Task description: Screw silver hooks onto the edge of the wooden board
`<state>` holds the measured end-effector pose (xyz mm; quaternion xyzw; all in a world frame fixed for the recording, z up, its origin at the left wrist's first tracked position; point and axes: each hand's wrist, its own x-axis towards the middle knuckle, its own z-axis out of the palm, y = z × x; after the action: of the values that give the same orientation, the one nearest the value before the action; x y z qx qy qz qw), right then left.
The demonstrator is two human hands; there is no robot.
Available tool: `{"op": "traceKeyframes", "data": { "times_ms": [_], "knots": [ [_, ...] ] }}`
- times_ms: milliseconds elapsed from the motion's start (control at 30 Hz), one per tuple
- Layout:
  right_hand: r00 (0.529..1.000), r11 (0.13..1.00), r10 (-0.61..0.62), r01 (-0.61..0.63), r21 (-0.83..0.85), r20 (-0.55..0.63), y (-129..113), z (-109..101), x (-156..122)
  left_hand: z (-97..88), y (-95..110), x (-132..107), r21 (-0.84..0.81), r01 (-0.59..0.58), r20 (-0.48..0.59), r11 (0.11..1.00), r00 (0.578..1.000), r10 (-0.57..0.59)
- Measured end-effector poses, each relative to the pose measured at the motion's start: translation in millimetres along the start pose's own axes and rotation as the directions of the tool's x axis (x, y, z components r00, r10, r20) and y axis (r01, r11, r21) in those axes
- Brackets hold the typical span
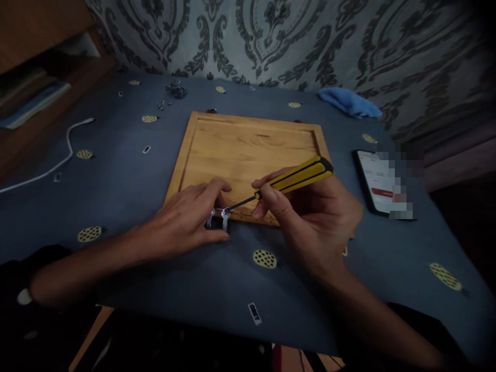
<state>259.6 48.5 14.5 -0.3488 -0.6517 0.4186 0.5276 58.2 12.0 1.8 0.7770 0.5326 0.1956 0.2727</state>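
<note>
My right hand (310, 217) grips a yellow-and-black screwdriver (296, 176) by its handle. The thin dark shaft slants down to the left, and its tip meets a small shiny metal bracket (225, 219). That bracket sits at the near edge of a framed wooden panel (217, 170), with two prongs extending toward me. Around the bracket, my left hand (189, 217) is closed, thumb on the near side and fingers over the panel's edge. Small dark holes dot the near edge right of the bracket. Whether a screw is under the tip is too small to tell.
A blue tablecloth (120, 191) covers the table. On the right lies a phone (377, 183), with a blue cloth (349, 102) behind it. Small metal parts (176, 89) are heaped at the back left, and a white cable (68, 144) runs along the left. Patterned wall stands behind.
</note>
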Motion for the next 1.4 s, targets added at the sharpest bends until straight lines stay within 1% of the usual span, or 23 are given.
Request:
{"op": "traceKeyframes", "data": {
  "times_ms": [333,467,600,700,833,967,1133,1233,1400],
  "knots": [
    [0.998,1.000,-0.012,0.011,0.016,0.055,0.4,-0.8,2.3,1.3,-1.3,-0.3,-0.008,-0.009,-0.011,1.000,1.000,0.009],
    [0.995,1.000,-0.010,0.009,0.010,0.095,-0.8,-3.3,1.5,0.5,-0.2,0.0,-0.021,0.005,0.004,1.000,1.000,-0.005],
    [0.984,0.998,-0.061,0.062,0.000,0.165,-0.8,-5.9,0.6,-0.1,0.6,0.3,-0.017,-0.002,0.008,1.000,1.000,0.002],
    [0.978,0.996,-0.087,0.090,-0.008,0.190,-0.7,-7.3,0.6,-0.2,0.6,0.3,-0.014,0.002,0.001,1.000,1.000,-0.002],
    [0.976,0.999,-0.047,0.043,0.024,0.213,-3.4,-8.8,0.4,0.7,-1.1,-0.4,-0.021,-0.005,-0.001,1.000,1.000,0.005],
    [0.980,1.000,-0.002,0.001,0.007,0.198,-4.7,-8.9,1.2,2.1,-3.2,-0.7,-0.036,-0.002,-0.002,0.999,1.000,0.002],
    [0.990,1.000,-0.001,0.005,-0.023,0.141,-3.1,-6.0,2.8,2.1,-0.9,-0.1,-0.037,-0.004,-0.014,0.999,1.000,0.004],
    [0.993,0.999,0.019,-0.016,-0.030,0.113,-3.3,-4.0,2.3,1.4,1.1,-0.1,-0.040,-0.002,-0.011,0.999,1.000,0.002],
    [0.996,0.997,0.070,-0.071,0.007,0.063,-2.5,-1.5,4.5,1.1,0.5,-0.7,-0.019,-0.005,-0.005,1.000,1.000,0.005]
  ]
}}
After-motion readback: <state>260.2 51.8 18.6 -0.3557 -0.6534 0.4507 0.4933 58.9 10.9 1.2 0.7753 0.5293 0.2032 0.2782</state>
